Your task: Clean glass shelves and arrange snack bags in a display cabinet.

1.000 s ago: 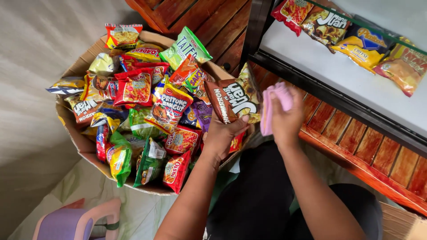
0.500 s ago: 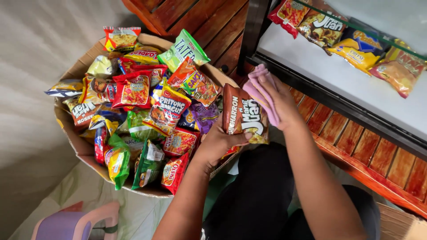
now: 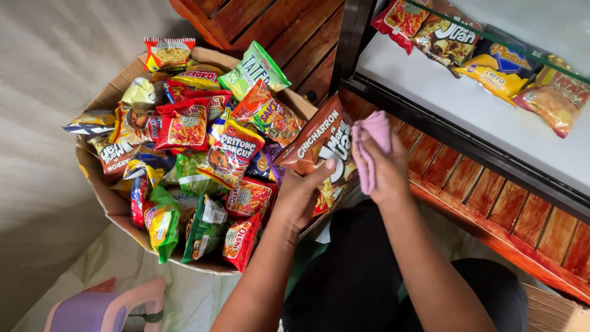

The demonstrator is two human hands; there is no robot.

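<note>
Left hand (image 3: 302, 195): closed on a brown snack bag (image 3: 324, 154), held above the cardboard box (image 3: 104, 197).
Right hand (image 3: 386, 173): closed on a pink cloth (image 3: 372, 142), pressed against the bag.

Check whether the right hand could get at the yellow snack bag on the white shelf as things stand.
Probably yes: the right hand is beside the shelf, nothing between it and the yellow snack bag, but it holds a pink cloth.

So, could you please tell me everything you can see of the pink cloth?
The pink cloth is soft, folded fabric, bunched into a narrow pad. The right hand grips it and presses it against the face of a brown snack bag, which the left hand holds tilted above the cardboard box of snack packets.
</note>
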